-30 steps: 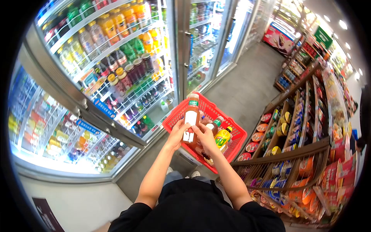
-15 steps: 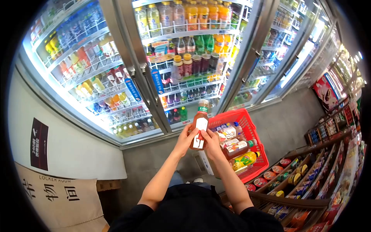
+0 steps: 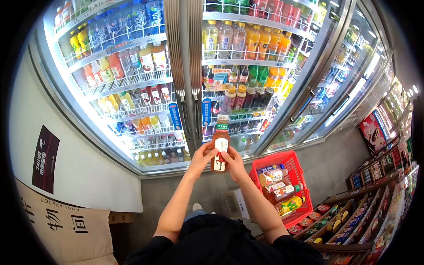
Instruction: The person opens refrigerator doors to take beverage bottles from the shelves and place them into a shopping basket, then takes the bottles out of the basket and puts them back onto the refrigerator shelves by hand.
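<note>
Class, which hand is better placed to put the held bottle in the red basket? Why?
Probably the right hand: it shares the bottle with the left hand but sits nearer the red basket.

snack shelves (image 3: 338, 248) | black wall sign (image 3: 45, 160) | beige cloth (image 3: 66, 236) below

The bottle (image 3: 220, 152) and both hands, left hand (image 3: 202, 159) and right hand (image 3: 235, 163), were first over the left edge of the red basket (image 3: 297, 165) — now they are apart from this edge, in front of the fridge door handles (image 3: 195, 104). The view has turned to the fridge, and the bottles in the basket (image 3: 286, 193) — before partly covered by the right hand — now show more fully.
</note>
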Demonstrator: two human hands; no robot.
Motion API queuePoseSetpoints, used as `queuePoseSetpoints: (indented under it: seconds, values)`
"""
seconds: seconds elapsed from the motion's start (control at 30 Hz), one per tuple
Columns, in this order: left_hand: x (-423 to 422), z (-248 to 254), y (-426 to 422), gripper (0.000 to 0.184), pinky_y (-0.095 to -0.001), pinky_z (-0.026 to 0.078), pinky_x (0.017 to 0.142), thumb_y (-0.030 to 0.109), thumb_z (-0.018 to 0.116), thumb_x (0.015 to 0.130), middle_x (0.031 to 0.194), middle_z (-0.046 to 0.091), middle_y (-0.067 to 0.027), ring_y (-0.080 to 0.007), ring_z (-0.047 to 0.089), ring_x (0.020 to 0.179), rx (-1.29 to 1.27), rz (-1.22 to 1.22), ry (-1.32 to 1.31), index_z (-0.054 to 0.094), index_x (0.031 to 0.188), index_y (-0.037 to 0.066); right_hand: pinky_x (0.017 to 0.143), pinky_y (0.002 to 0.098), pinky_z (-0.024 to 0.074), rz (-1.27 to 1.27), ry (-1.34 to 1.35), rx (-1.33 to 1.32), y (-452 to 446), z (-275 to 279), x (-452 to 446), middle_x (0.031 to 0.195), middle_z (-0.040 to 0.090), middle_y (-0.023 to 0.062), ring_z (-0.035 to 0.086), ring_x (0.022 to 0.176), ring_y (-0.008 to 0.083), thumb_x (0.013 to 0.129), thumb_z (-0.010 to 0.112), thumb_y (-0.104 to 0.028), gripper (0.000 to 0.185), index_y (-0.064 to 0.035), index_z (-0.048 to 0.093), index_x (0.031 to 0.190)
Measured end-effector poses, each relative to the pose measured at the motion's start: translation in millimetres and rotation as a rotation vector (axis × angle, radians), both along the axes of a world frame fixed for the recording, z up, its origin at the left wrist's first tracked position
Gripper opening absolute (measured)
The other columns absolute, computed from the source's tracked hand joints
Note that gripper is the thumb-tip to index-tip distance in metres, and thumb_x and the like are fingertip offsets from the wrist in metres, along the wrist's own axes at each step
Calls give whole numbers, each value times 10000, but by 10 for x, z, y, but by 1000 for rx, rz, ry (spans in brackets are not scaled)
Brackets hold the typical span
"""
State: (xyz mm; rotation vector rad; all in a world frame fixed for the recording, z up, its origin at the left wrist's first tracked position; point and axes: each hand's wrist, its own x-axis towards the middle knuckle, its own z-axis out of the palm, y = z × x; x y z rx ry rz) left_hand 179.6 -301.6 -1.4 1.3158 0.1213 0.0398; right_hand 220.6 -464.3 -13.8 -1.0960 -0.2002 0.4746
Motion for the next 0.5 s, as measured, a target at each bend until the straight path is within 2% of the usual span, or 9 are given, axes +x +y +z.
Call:
queuePoseSetpoints:
  seconds: [0.17,0.23,0.3,0.37,0.4,0.43,0.5]
  values:
    - [312,-12,450,482,-316,450,978,274,622,980,1224,624,-92,-158,576,1115,97,55,-49,519,1365,3,931,302,504,-6,-33,-7,394,109,229,1200,636,69,611,1055,119,964,648,-194,473,-9,493,1370]
    - [452,27,638,470,-310,440,971,297,619,982,1220,618,-85,-170,561,1110,98,228,-159,531,1357,28,931,304,506,-10,-39,-6,524,105,309,1196,639,68,612,1056,120,964,648,-196,479,-11,489,1377]
    - [629,118,860,496,-297,452,897,317,675,943,1164,588,-89,-155,549,1030,246,494,-205,543,1304,3,925,305,511,-14,-45,18,631,89,352,1190,644,66,615,1051,121,965,647,-195,489,-12,481,1388]
    - [931,36,1161,509,-306,447,863,332,689,929,1146,557,-87,-155,522,987,373,627,-199,543,1278,-9,916,306,515,-17,-52,16,714,114,369,1192,645,66,617,1048,123,965,648,-196,497,-12,477,1394]
    - [1068,15,1254,525,-308,449,856,408,672,930,1082,596,-96,-159,541,947,443,670,-234,582,1220,-20,916,305,515,-27,-50,18,756,88,375,1193,646,65,617,1050,124,963,651,-197,500,-13,478,1395]
    - [1113,173,1300,525,-308,449,856,408,672,930,1082,596,-96,-159,541,947,441,664,-238,582,1220,-20,916,304,515,-36,-47,20,799,82,373,1194,646,65,618,1051,125,962,653,-199,502,-13,478,1395]
    - [1185,463,1397,593,-304,453,841,526,602,942,987,638,-102,-166,569,879,351,373,-114,622,1146,-31,917,304,515,-52,-33,8,876,86,360,1196,646,66,618,1051,125,961,655,-201,506,-12,479,1396]
